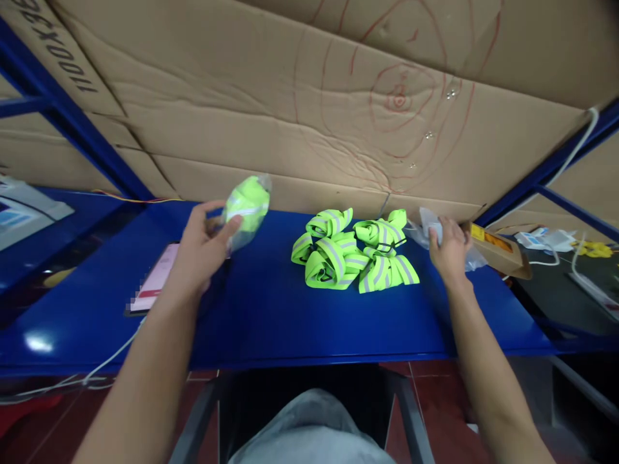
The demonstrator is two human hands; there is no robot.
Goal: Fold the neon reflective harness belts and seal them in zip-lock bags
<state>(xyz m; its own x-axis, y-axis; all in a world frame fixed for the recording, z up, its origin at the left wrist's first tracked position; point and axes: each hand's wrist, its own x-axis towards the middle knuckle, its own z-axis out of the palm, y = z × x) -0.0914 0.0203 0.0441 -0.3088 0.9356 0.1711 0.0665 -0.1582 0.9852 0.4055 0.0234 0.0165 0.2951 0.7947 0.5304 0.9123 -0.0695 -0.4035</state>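
Blue tabletop point(271, 322): at left lies one tablet point(157, 277), partly behind the left arm point(155, 361). The left hand point(200, 248), raised, has its fingers closed around one clear bag point(246, 212) with a green band inside. Mid-tabletop sit about five loose green rolls point(333, 264), overlapping. Farther right, the right hand point(449, 248) reaches forward, fingers bent over clear plastic point(428, 219); their grip cannot be told. One cardboard box point(503, 251) stands just beside it.
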